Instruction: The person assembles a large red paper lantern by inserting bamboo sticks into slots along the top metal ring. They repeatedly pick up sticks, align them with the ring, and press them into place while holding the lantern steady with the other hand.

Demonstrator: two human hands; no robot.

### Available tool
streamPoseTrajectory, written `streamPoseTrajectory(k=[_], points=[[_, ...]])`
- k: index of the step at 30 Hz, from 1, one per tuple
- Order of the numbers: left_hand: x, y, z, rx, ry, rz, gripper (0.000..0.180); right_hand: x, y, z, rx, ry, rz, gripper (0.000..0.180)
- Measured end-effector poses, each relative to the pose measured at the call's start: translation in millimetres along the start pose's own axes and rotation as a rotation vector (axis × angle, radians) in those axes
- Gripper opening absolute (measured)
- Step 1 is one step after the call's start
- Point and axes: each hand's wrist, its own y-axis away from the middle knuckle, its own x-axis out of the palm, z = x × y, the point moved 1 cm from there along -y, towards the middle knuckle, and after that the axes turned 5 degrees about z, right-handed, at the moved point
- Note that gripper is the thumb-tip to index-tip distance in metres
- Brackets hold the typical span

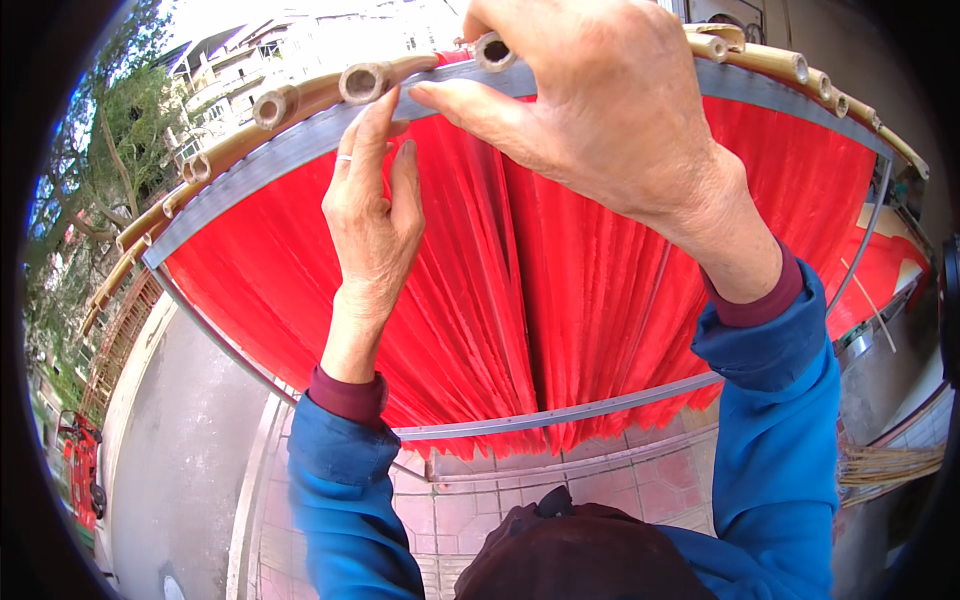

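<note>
Folds of red sheeting [600, 290] filled the middle of the frame, hanging in long pleats below a curved-looking grey metal bar [300, 138]. The sheeting's lower edge reached past a thin lower rail [600, 405]. Along the top lay a row of bamboo poles, their hollow cut ends facing the wearer.

The left hand [370, 225], left of centre, was raised with its palm side turned partly inward and a ring on one finger. Its grip was released: the fingers stood extended, their tips at the bar, just below the end of one bamboo pole [395, 72]. The right hand [620, 120], at the upper centre, arched around the end of another pole [494, 58], index finger above and thumb stretched out below near the bar. Whether that grip was tight on the pole could not be told.

Blue sleeves [780, 420] with maroon cuffs rose from the lower edge, and a dark cap [580, 560] showed at the bottom centre. Pink paving [470, 520] lay below, a grey road [190, 400] at left, and trees [110, 150] at upper left.
</note>
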Motion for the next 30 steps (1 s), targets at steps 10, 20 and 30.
streamPoseTrajectory(k=[10,20,30], points=[[-21.1,-7.2,33.2,0.138,0.016,0.048,0.047,18.3,-22.2,12.2,-0.157,-0.019,-0.01,0.019],[-28.7,-6.7,47.6,0.222,0.129,0.066,0.052,14.9,-16.9,28.8,-0.032,-0.071,-0.012,0.015],[-43.4,-4.3,65.9,0.055,0.228,-0.207,0.028,17.8,-46.9,44.2,-0.089,0.105,0.101,0.021]])
